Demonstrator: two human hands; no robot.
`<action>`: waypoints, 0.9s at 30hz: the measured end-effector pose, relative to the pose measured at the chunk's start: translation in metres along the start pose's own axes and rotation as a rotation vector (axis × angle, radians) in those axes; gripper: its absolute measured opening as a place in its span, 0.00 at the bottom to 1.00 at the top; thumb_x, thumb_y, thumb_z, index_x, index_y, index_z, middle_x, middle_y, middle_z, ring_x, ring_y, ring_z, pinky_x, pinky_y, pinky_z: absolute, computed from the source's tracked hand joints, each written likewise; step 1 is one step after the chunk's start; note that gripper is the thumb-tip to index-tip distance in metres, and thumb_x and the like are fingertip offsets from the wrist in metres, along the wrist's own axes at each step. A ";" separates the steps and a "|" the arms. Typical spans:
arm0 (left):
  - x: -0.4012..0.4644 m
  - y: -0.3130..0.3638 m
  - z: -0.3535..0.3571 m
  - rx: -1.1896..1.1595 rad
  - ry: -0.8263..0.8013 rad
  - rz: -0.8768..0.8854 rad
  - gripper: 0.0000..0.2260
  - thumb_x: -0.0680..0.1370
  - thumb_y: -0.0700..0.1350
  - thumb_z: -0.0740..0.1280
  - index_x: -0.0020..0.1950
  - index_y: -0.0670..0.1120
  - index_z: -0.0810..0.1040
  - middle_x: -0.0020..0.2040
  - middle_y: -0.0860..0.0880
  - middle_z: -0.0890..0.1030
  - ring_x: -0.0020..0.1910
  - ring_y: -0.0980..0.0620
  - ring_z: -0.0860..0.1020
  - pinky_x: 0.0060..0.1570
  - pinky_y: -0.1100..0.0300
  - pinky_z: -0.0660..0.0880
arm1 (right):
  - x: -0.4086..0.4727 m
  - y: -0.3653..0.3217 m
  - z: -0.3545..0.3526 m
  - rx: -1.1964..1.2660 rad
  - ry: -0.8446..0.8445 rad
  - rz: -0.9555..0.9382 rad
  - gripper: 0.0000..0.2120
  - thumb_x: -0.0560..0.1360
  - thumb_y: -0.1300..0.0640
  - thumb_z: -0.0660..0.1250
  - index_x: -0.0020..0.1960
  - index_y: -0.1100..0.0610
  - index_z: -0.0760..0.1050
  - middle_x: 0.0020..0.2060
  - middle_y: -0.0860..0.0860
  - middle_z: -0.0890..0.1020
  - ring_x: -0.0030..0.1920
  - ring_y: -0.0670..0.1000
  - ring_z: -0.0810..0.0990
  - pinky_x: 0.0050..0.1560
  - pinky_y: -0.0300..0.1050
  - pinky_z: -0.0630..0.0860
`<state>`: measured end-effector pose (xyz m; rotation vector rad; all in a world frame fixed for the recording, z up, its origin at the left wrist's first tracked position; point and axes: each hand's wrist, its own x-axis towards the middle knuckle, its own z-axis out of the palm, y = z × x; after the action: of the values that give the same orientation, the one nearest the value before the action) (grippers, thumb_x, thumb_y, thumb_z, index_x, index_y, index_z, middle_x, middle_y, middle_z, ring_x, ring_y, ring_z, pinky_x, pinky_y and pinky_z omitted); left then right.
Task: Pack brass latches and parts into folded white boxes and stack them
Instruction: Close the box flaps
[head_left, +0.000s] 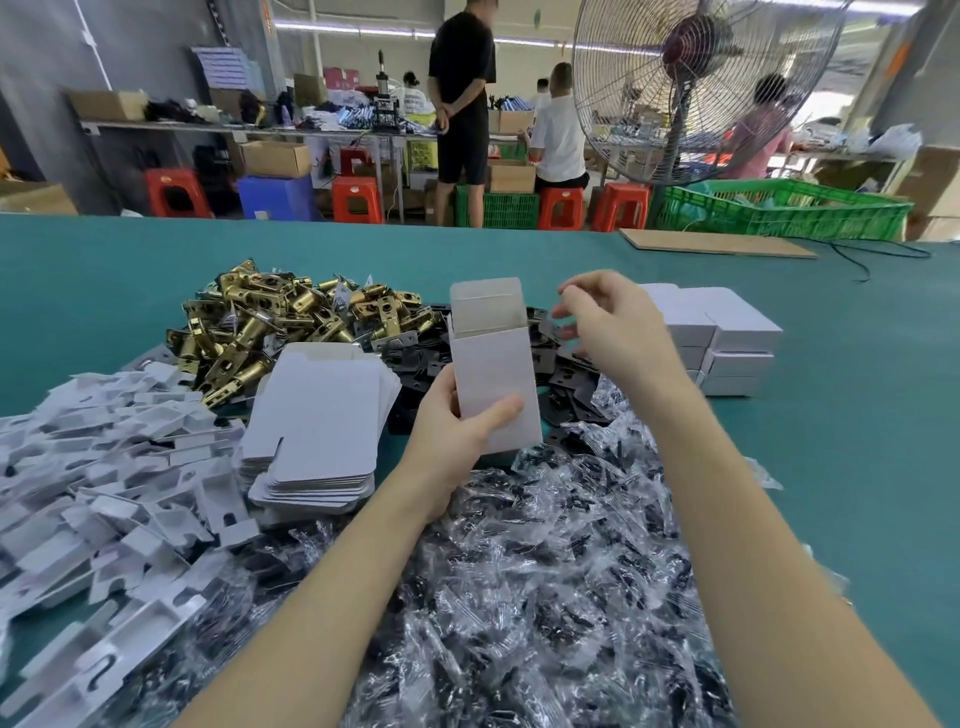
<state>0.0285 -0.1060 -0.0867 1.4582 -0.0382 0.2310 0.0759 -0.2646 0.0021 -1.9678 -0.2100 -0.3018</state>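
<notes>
A white box (496, 384) is held upright above the table (831, 415) by the left hand (457, 431), thumb across its front; its top flap is open and nothing can be seen inside. The right hand (602, 322) is held just beside the box top, fingers loosely bent, with nothing clearly gripped; blur hides the fingertips. Brass latches (270, 322) are piled behind, black plates (566, 364) beside them, packed boxes (727, 338) stacked to the right. The thin box could be squashed if squeezed hard; a heavy latch could push out the bottom if dropped in.
</notes>
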 end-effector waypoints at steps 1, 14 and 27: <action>0.000 0.000 0.001 0.012 0.005 0.004 0.23 0.74 0.41 0.77 0.65 0.53 0.73 0.58 0.53 0.82 0.48 0.64 0.82 0.43 0.70 0.79 | -0.002 0.006 0.007 0.152 -0.032 0.096 0.08 0.83 0.52 0.61 0.56 0.53 0.78 0.52 0.50 0.86 0.52 0.52 0.84 0.52 0.49 0.81; 0.000 -0.005 0.004 0.196 -0.048 0.023 0.19 0.78 0.46 0.74 0.60 0.58 0.67 0.56 0.53 0.79 0.50 0.64 0.80 0.44 0.68 0.78 | -0.016 0.042 0.050 0.704 -0.327 0.271 0.22 0.79 0.41 0.59 0.59 0.54 0.83 0.52 0.56 0.85 0.51 0.55 0.82 0.60 0.57 0.77; -0.007 0.020 0.009 -0.164 0.026 -0.131 0.34 0.73 0.76 0.52 0.56 0.53 0.83 0.47 0.45 0.86 0.44 0.48 0.84 0.36 0.56 0.79 | -0.022 0.035 0.059 0.524 -0.317 0.271 0.32 0.66 0.38 0.62 0.61 0.59 0.76 0.57 0.63 0.83 0.50 0.56 0.79 0.53 0.55 0.72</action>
<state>0.0190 -0.1135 -0.0671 1.2893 0.0584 0.1363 0.0715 -0.2246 -0.0582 -1.4872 -0.1978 0.2278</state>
